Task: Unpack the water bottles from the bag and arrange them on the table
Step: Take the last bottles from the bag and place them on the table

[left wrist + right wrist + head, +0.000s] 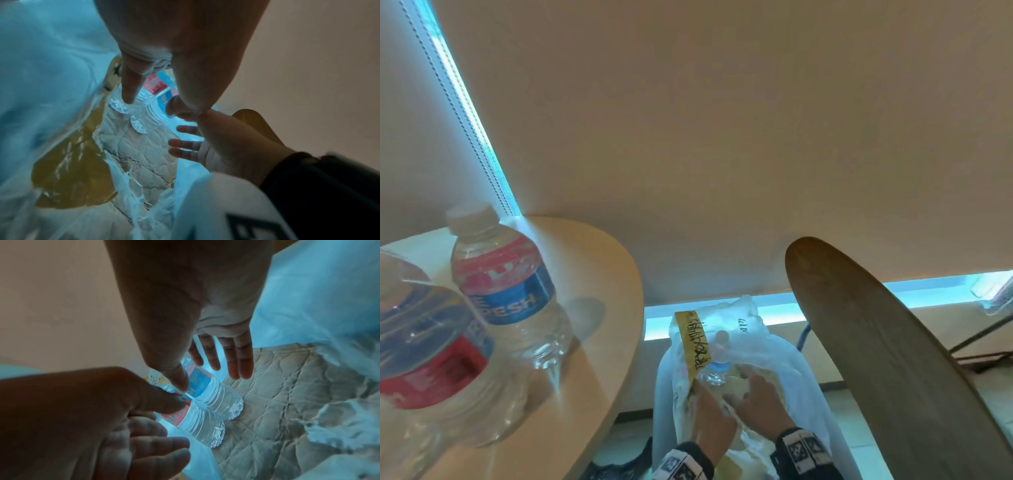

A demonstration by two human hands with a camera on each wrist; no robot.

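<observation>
A translucent plastic bag (791, 363) with yellow tape stands on the floor between the table and a chair. My left hand (710, 416) grips its rim by the tape and holds it apart. Straight, spread fingers of my right hand (755, 397) reach into the bag's mouth, holding nothing. Two clear bottles with red and blue labels lie inside, one (222, 400) just under the right hand's thumb and the other (203, 428) beside it. In the head view one capped bottle (717, 365) shows through the bag. Two more bottles (510, 291) (431, 346) stand on the table.
The round wooden table (599, 274) is at the left, its edge close to the bag. A wooden chair back (876, 342) rises at the right. A quilted beige cloth (287, 402) lines the bag's bottom. A beige wall is behind.
</observation>
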